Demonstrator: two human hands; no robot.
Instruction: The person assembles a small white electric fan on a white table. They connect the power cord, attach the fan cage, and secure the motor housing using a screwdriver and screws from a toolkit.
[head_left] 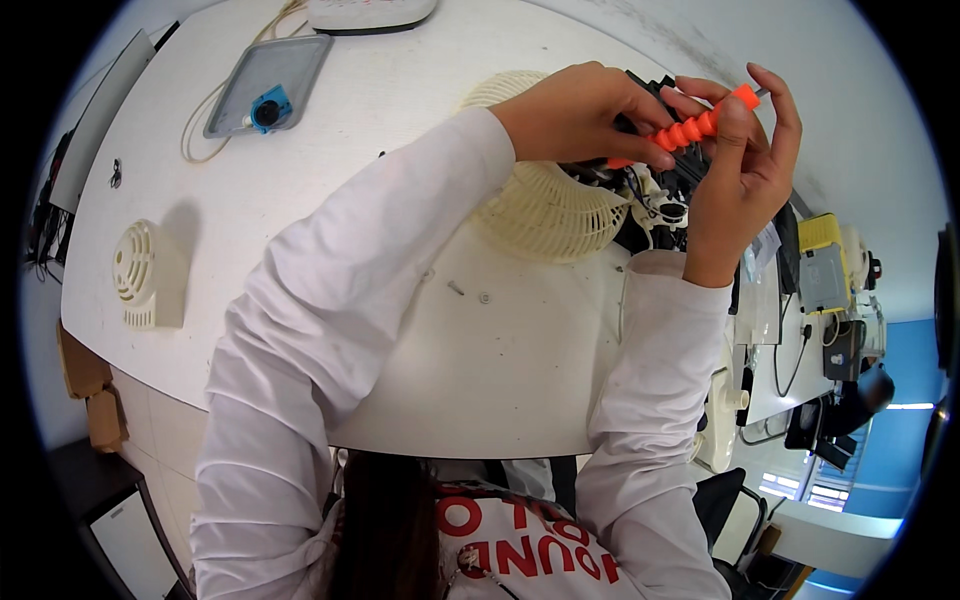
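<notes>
Ribbed orange plastic screwdriver handle, matt cream plastic fan grille — smooth, matt white table.

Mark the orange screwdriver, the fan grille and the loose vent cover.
screwdriver (688,130), head view, ribbed orange handle.
fan grille (545,215), head view, cream ribs below the left wrist.
vent cover (138,272), head view, slotted face.

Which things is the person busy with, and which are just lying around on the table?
In use:
orange-handled screwdriver, in right hand
cream fan grille
black fan parts under left hand

Lying about:
small cream vented cover
grey tray holding a blue part
loose screw and washer
</notes>
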